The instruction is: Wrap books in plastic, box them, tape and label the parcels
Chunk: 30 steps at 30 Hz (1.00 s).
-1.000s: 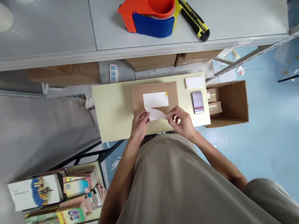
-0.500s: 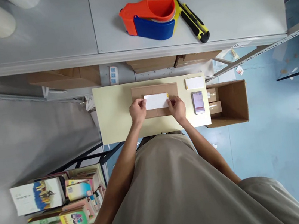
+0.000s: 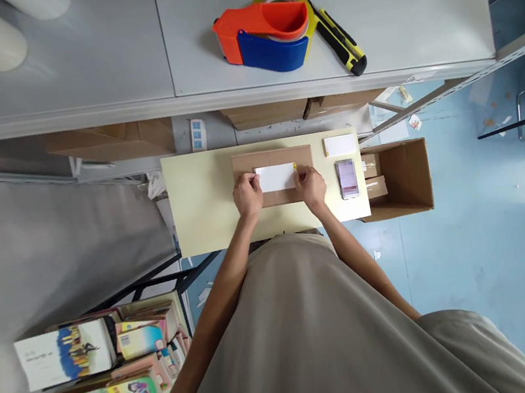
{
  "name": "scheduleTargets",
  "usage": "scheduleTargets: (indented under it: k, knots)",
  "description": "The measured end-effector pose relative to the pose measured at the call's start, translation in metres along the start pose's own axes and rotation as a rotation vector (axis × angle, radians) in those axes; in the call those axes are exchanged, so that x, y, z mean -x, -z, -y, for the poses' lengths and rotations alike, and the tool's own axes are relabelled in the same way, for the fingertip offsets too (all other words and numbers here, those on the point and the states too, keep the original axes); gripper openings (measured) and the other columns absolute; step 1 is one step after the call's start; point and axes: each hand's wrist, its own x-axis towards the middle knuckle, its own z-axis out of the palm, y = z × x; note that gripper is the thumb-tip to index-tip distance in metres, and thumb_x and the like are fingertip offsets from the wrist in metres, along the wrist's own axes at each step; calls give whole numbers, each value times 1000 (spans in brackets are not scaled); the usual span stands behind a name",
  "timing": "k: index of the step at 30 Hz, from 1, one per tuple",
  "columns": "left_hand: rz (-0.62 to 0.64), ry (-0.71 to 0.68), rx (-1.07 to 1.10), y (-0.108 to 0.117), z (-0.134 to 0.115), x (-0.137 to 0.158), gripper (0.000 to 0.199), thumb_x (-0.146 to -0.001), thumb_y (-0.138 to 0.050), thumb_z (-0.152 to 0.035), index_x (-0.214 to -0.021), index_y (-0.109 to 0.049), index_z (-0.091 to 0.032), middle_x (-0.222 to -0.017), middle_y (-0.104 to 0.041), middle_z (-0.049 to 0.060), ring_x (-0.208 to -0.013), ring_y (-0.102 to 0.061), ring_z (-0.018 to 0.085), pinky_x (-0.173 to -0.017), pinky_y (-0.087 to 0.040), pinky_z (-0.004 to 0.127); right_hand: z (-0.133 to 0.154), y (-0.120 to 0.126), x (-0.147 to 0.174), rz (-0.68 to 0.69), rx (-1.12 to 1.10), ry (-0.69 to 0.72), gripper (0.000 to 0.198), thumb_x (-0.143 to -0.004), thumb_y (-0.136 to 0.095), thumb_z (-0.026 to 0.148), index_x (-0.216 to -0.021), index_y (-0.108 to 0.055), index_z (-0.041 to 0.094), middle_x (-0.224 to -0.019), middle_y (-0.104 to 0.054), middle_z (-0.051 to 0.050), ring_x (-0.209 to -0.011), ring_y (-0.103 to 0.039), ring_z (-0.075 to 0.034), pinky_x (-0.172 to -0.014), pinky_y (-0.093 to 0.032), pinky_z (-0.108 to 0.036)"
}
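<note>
A white label sheet (image 3: 277, 178) with a small yellow mark at its right corner lies over a flat brown cardboard box (image 3: 271, 157). My left hand (image 3: 247, 193) pinches the sheet's left edge, fingers closed. At the opposite edge, my right hand (image 3: 311, 186) has its fingers closed on the sheet's right end. Both hands rest at the box's near side, on the pale yellow table (image 3: 203, 199). Whether the sheet is flat against the cardboard all over, I cannot tell.
Right on the table are a white stack of labels (image 3: 339, 145) and a phone (image 3: 348, 179). An open carton (image 3: 406, 177) stands beside it. The shelf ahead holds a tape dispenser (image 3: 264, 37) and a box cutter (image 3: 340, 41). Books (image 3: 134, 389) fill a rack at lower left.
My left hand has shifted slightly to the right along the sheet's left end. My right hand stays nearly in place. The whole view has tilted a little.
</note>
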Motion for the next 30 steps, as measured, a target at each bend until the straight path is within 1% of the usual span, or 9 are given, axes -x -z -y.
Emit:
scheduleTargets:
  k: [5, 10, 13, 15, 17, 21, 23, 28, 30]
  knots:
    - [-1, -2, 66, -4, 4, 1, 16, -106, -60, -32, -105, -72, -22, -118, -80, 17, -111, -74, 32, -106, -52, 45, 3, 15, 1, 98, 56, -48, 17, -107, -68, 36, -104, -78, 23, -115, -84, -12, -105, -77, -30, -94, -58, -39]
    - [-38, -11, 66, -6, 6, 2, 13, -106, -60, -32, -102, -70, -24, -115, -79, 15, -111, -73, 32, -104, -52, 43, 16, 16, -1, 215, 180, 94, 10, -103, -73, 27, -101, -82, 23, -112, -85, -12, -106, -79, -30, -92, -57, -37]
    - [-26, -9, 53, -6, 5, 2, 13, -107, -60, -32, -103, -70, -23, -117, -78, 16, -113, -72, 32, -104, -51, 43, 32, 11, -13, 190, 155, 184, 14, -106, -70, 24, -102, -83, 21, -112, -86, -13, -106, -79, -29, -93, -56, -34]
    - [-17, -6, 38, -6, 5, 2, 14, -107, -60, -32, -104, -71, -23, -117, -78, 17, -114, -72, 33, -104, -51, 43, 41, 8, -18, 128, 121, 209, 18, -109, -65, 25, -107, -82, 19, -115, -85, -14, -105, -79, -28, -94, -56, -34]
    - [-18, -6, 21, -6, 4, 2, 14, -108, -60, -31, -105, -71, -23, -116, -78, 16, -114, -72, 33, -103, -51, 43, 45, 4, -15, 115, 119, 224, 20, -110, -63, 24, -111, -82, 18, -117, -85, -14, -103, -79, -27, -93, -56, -33]
    - [-21, -13, -12, -5, 4, 2, 15, -108, -59, -31, -107, -71, -22, -117, -79, 17, -113, -73, 33, -101, -52, 42, 47, -2, 0, 276, 193, 267, 19, -108, -65, 25, -106, -83, 20, -111, -86, -12, -100, -80, -25, -89, -55, -30]
    - [-17, -22, -23, -5, 3, 3, 16, -109, -58, -31, -108, -71, -22, -118, -79, 17, -113, -73, 34, -100, -53, 43, 52, -4, -1, 319, 195, 301, 18, -108, -66, 25, -104, -83, 21, -109, -86, -11, -100, -79, -25, -88, -54, -29]
    - [-19, -16, -13, -3, 1, 4, 14, -107, -59, -29, -107, -72, -23, -118, -79, 16, -109, -74, 32, -100, -53, 42, 74, -8, -17, 221, 135, 322, 24, -110, -59, 20, -109, -82, 19, -114, -86, -11, -102, -79, -23, -92, -53, -28]
    - [-7, -8, -23, -2, 0, 5, 14, -107, -59, -28, -108, -72, -23, -119, -78, 17, -110, -74, 33, -100, -52, 43, 76, -12, -11, 239, 157, 329, 24, -109, -59, 19, -109, -83, 19, -114, -86, -12, -102, -79, -24, -90, -53, -28]
